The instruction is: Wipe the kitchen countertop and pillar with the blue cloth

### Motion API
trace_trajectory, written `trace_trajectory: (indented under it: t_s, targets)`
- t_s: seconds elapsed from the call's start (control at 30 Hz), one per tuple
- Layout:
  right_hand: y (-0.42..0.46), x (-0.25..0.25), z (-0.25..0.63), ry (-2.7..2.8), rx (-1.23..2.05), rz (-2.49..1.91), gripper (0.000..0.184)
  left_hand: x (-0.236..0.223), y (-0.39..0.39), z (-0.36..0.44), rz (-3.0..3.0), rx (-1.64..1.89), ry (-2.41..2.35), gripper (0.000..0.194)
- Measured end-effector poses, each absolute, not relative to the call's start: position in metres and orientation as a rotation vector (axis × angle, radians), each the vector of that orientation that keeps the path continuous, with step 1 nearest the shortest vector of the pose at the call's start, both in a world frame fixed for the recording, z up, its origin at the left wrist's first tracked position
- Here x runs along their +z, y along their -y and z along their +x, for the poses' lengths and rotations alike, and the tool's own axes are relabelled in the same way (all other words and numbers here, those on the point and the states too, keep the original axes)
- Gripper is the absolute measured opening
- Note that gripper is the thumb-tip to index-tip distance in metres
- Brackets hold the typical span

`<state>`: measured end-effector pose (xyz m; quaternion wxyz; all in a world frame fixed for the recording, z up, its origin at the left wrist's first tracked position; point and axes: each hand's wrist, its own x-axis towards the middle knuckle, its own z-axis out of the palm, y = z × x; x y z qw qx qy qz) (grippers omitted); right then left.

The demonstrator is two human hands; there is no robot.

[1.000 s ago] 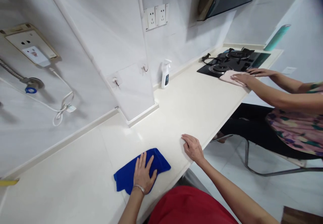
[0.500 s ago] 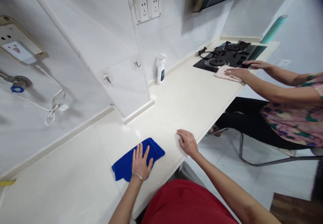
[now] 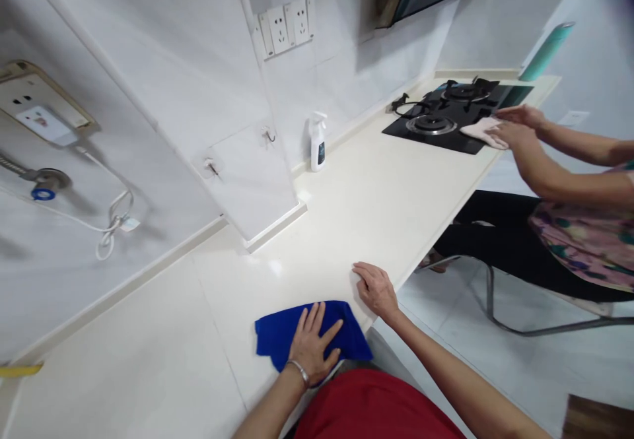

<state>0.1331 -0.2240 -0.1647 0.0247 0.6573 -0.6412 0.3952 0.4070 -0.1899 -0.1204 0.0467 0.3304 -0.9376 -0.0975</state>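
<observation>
My left hand point(image 3: 313, 345) lies flat, fingers spread, on a blue cloth point(image 3: 278, 335), pressing it against the pale countertop point(image 3: 148, 353) near the front edge. Part of the cloth is hidden under the palm, and its right corner reaches the counter's edge. Further right, my right hand point(image 3: 377, 290) rests on the counter by the edge. Its fingers are loosely bent and hold nothing.
A white spray bottle point(image 3: 317, 142) stands against the back wall. At the far right, a seated co-worker's hands point(image 3: 518, 129) press a pale cloth point(image 3: 479, 129) on the black gas hob point(image 3: 448, 140). Wall hooks point(image 3: 212, 167) and a cable point(image 3: 113, 221) are on the left.
My left hand has slid the blue cloth right and toward me, to the counter's front edge. My right hand stays about where it was. The co-worker's pale cloth has moved right along the hob.
</observation>
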Motion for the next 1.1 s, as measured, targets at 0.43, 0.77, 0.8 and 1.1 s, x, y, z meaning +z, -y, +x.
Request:
trace_trajectory:
  t_s: [0.43,0.77,0.8,1.1]
  targets:
    - [0.223,-0.194,0.119,1.893,1.233,2.119,0.040,-0.115,0.198,0.378,1.063,-0.499,2.705,0.064]
    - [0.225,-0.178,0.130,1.887,1.274,2.057,0.047,-0.131,0.248,0.520,1.769,-0.027,2.315,0.054]
    - [0.225,-0.178,0.130,1.885,1.277,2.051,0.047,-0.133,0.256,0.533,1.826,-0.004,2.284,0.055]
    - [0.223,-0.181,0.128,1.902,1.216,2.045,0.042,-0.128,0.329,0.564,2.207,0.159,1.968,0.059]
